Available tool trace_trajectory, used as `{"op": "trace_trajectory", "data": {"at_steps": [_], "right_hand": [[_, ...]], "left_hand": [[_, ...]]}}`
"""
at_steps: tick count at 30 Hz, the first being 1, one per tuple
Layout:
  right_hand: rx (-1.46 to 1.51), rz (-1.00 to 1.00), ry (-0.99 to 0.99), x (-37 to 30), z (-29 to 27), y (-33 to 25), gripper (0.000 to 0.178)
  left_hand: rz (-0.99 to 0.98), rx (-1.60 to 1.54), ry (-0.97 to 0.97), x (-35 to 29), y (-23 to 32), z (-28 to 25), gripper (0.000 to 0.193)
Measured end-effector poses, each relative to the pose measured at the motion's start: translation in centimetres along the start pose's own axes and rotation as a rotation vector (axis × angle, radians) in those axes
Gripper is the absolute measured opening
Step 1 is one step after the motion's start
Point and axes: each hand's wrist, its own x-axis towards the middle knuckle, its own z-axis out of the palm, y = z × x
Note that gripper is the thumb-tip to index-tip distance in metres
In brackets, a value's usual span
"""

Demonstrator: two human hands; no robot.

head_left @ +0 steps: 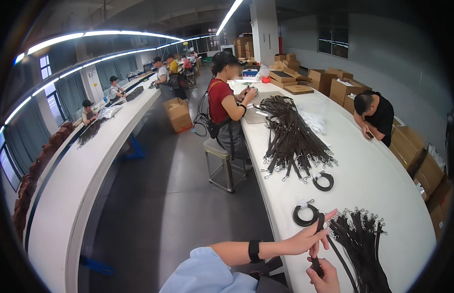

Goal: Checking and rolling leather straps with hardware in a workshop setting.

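Observation:
Above the near end of the white table, my left hand (305, 241) grips a dark strap (320, 220), which passes over its fingers; the index finger points outward. Just below it, my right hand (325, 279) pinches a lower part of the strap between thumb and fingers. Beside my hands on the right lies a bundle of dark straps (361, 249) with metal snap hooks at their far ends. A coiled black strap (296, 215) with a small white tag rests just beyond my left hand. Farther up lies a second coiled strap (324, 189).
A large heap of dark straps (290, 136) with metal hooks covers the table's middle. A co-worker in red (224, 100) sits at its left edge; a person in black (378, 117) leans at the right. Cardboard boxes (410, 146) line the right side. Another long table (90, 161) stands left.

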Motion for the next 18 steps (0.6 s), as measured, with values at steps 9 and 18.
{"op": "trace_trajectory", "data": {"at_steps": [9,18], "right_hand": [[0.061,0.162,0.323,-0.5,1.0,2.9,0.036],[0.131,0.118,0.412,-0.8,1.2,2.6,0.035]], "left_hand": [[0.206,-0.162,0.034,0.7,-1.8,-0.9,0.054],[0.344,-0.418,0.337,-1.2,4.8,-3.8,0.047]]}}
